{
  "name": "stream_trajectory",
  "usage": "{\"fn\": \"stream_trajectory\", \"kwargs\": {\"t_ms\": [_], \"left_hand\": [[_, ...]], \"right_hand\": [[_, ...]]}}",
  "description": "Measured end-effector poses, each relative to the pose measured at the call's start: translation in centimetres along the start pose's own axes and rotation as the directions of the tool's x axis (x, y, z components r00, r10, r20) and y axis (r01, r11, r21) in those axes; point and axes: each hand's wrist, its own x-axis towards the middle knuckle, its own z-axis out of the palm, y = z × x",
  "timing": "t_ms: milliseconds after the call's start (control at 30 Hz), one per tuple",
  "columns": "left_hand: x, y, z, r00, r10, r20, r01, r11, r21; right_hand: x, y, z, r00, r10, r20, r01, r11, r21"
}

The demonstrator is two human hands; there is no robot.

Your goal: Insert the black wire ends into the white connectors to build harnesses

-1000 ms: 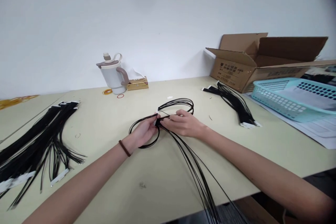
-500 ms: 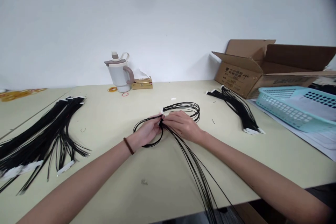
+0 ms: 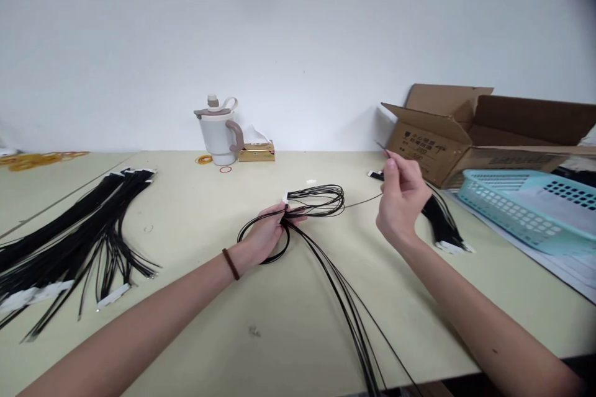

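My left hand (image 3: 269,232) is closed on a bundle of thin black cables (image 3: 313,198) at the point where they cross, with loops on either side and long tails (image 3: 351,316) running off the table's front edge. My right hand (image 3: 400,201) is lifted to the right, pinching one thin black strand (image 3: 363,202) that stretches back to the bundle. A brown band sits on my left wrist.
A large pile of black cables with white ends (image 3: 69,242) lies at the left. A smaller pile (image 3: 440,223) lies right, by a light blue basket (image 3: 526,208) and an open cardboard box (image 3: 470,130). A white jug (image 3: 218,136), a small gold box (image 3: 257,151) and rubber bands (image 3: 203,160) stand at the back.
My right hand has left the bundle's centre and moved up and to the right, drawing one strand out with it. My left hand stays on the bundle.
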Motion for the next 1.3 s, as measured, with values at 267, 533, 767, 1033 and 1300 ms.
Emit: {"fn": "stream_trajectory", "kwargs": {"t_ms": [267,533,767,1033,1300], "left_hand": [[-0.3,0.0,0.3,0.997,0.046,0.069,-0.045,0.999,-0.022],[-0.9,0.3,0.8,0.990,0.072,0.124,-0.072,0.997,-0.006],[-0.8,0.0,0.7,0.983,0.111,0.148,-0.117,0.993,0.031],[-0.8,-0.3,0.6,0.969,0.187,0.159,-0.208,0.970,0.126],[-0.3,-0.9,-0.2,0.948,0.243,0.207,-0.289,0.929,0.231]], "right_hand": [[-5.3,-0.4,1.1,0.601,-0.565,0.565,0.744,0.654,-0.137],[-6.8,-0.4,1.7,0.569,-0.538,0.623,0.791,0.564,-0.236],[-6.8,-0.5,1.8,0.565,-0.554,0.611,0.797,0.557,-0.233],[-6.6,-0.4,1.5,0.553,-0.536,0.638,0.800,0.556,-0.226],[-6.6,-0.6,1.6,0.547,-0.485,0.683,0.788,0.574,-0.223]]}}
